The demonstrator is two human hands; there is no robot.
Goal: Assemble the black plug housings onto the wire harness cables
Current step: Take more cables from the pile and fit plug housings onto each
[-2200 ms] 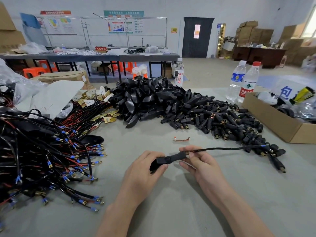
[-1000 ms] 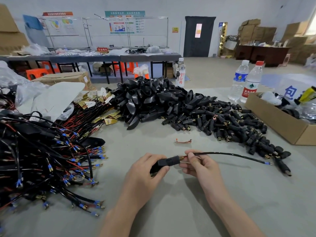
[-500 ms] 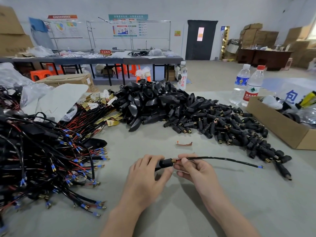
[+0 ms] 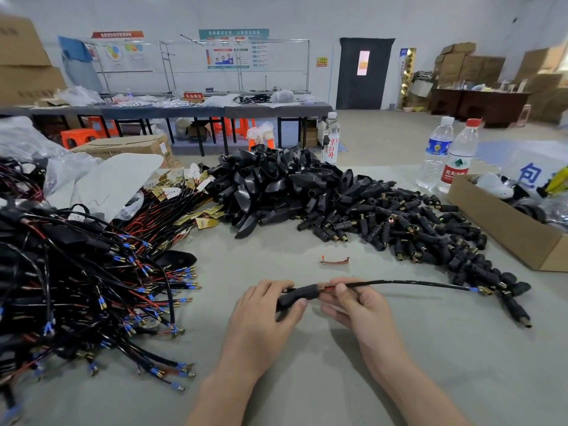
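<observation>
My left hand [image 4: 264,315] grips a black plug housing [image 4: 299,295] low over the grey table [image 4: 307,379]. A brass end shows at the housing's right mouth. My right hand [image 4: 353,305] pinches a black cable [image 4: 408,283] right at that mouth. The cable arcs off to the right and ends in a blue-sleeved terminal by the heap of small black plug housings [image 4: 415,222]. Larger black shells [image 4: 276,182] are piled behind that heap. A big tangle of harness cables [image 4: 76,281] with blue terminals fills the left side.
A small copper scrap [image 4: 335,259] lies just beyond my hands. An open cardboard box [image 4: 507,229] stands at the right edge, two water bottles [image 4: 445,155] behind it, another bottle [image 4: 331,139] at the back. Plastic bags and a carton sit far left.
The cable has slid left into the housing, so its blue terminal end has come away from the plug heap. My hands have closed together a little.
</observation>
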